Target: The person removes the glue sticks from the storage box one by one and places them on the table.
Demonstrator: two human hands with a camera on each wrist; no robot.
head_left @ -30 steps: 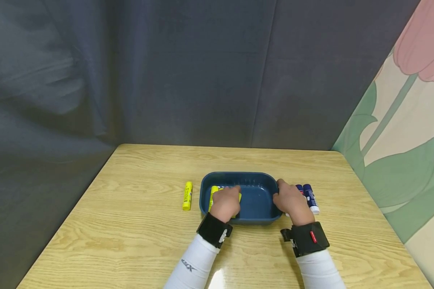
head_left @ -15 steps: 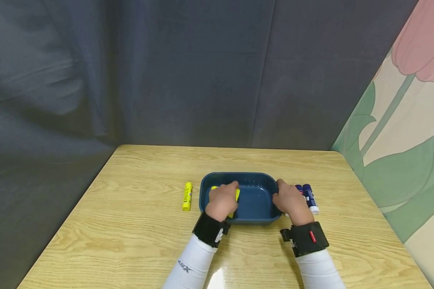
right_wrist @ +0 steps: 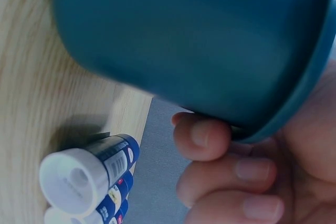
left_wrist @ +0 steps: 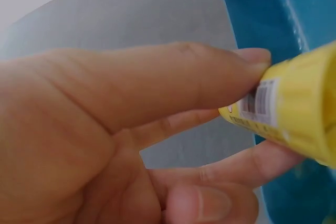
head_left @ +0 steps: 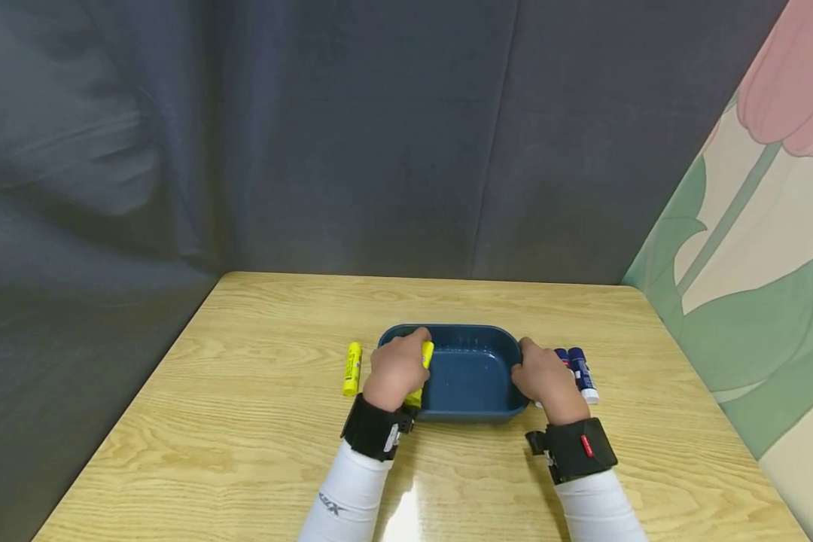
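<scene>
My left hand [head_left: 397, 367] pinches a yellow glue stick [left_wrist: 294, 106] between thumb and fingers, above the left end of a dark blue plastic box [head_left: 474, 376]. In the head view, the ends of that glue stick [head_left: 427, 352] show to the right of the hand. That hand covers the box's left part, so what lies under it is hidden. My right hand [head_left: 547, 376] grips the box's right rim, its fingers [right_wrist: 226, 174] curled under the edge. Another yellow glue stick [head_left: 352, 369] lies on the table left of the box.
Blue glue sticks [head_left: 583, 375] with white ends lie on the wooden table [head_left: 244, 421], right of the box and partly behind my right hand. The right wrist view shows them side by side. A dark curtain [head_left: 379, 150] hangs behind the table.
My left hand has moved left and slightly up with the yellow glue stick, from inside the box to above its left rim. My right hand and the box stay in place.
</scene>
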